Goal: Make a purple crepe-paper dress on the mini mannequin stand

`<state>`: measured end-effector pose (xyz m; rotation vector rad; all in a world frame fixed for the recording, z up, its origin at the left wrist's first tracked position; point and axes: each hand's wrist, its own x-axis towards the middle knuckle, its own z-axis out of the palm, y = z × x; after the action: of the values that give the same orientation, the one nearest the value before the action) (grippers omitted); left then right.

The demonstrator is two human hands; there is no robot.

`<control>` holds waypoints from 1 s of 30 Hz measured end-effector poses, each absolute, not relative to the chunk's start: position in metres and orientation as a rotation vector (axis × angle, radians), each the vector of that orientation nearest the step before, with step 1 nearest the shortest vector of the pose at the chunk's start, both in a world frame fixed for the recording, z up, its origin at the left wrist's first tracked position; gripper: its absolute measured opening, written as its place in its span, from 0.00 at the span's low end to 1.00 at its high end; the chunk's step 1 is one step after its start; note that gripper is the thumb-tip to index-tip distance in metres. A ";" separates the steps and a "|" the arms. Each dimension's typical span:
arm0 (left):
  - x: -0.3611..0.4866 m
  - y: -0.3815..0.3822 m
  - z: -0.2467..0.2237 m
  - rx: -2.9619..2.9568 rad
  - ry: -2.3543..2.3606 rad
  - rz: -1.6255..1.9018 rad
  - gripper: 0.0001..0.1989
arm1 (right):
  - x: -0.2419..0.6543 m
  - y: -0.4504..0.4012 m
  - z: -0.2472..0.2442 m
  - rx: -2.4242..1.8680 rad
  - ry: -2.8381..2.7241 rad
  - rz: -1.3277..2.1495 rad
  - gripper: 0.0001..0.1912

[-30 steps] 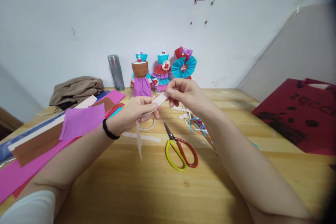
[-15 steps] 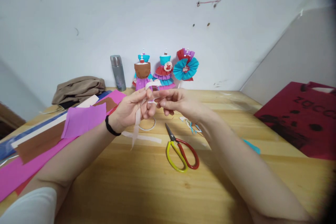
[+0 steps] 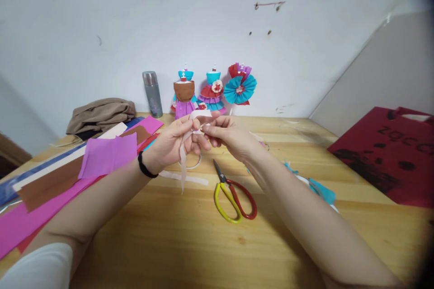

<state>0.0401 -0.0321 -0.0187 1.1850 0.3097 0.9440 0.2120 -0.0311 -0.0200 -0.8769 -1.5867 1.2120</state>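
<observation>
Above the middle of the table, my left hand (image 3: 176,140) pinches a pale pink paper strip (image 3: 183,162) between thumb and fingers. One end of the strip dangles below that hand, and the other loops over the top. My right hand (image 3: 227,134) meets it fingertip to fingertip, its thumb and fingers closed around the strip's upper part. A small white bit shows between the fingertips, too small to name. Under the hands lie a second pale strip (image 3: 186,178) and a white ring (image 3: 195,162), partly hidden. Scissors (image 3: 222,185) with one yellow and one red handle lie nearer me.
Coloured paper sheets (image 3: 108,156) pile up at left, with a brown cloth (image 3: 101,115) behind. A grey flask (image 3: 152,94) and several paper-dressed figures (image 3: 213,95) stand by the wall. Blue paper scraps (image 3: 323,192) and a red bag (image 3: 389,158) are at right.
Both hands have shifted slightly right and closer together. The strip's loop sits lower and to the right, and its dangling end has swung right. My right forearm uncovers more blue scraps.
</observation>
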 end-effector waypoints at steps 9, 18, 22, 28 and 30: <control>0.035 -0.025 -0.019 1.178 0.371 0.942 0.07 | 0.275 -0.012 -0.001 -1.843 -2.248 0.012 0.06; 0.038 -0.022 -0.025 1.211 0.504 0.818 0.07 | 0.313 0.003 -0.007 -2.103 -2.453 0.153 0.08; 0.038 -0.023 -0.025 1.246 0.542 0.795 0.09 | 0.319 0.013 -0.016 -2.055 -2.473 0.302 0.06; 0.039 -0.026 -0.024 1.323 0.593 0.725 0.11 | 0.321 0.014 -0.016 -1.981 -2.454 0.316 0.06; 0.039 -0.028 -0.024 1.363 0.603 0.712 0.13 | 0.312 0.010 -0.015 -1.766 -2.392 0.471 0.08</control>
<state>0.0395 -0.0276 -0.0243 1.3626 0.6031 0.7123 0.3115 0.0103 -0.0148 -1.7660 -2.3921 0.4714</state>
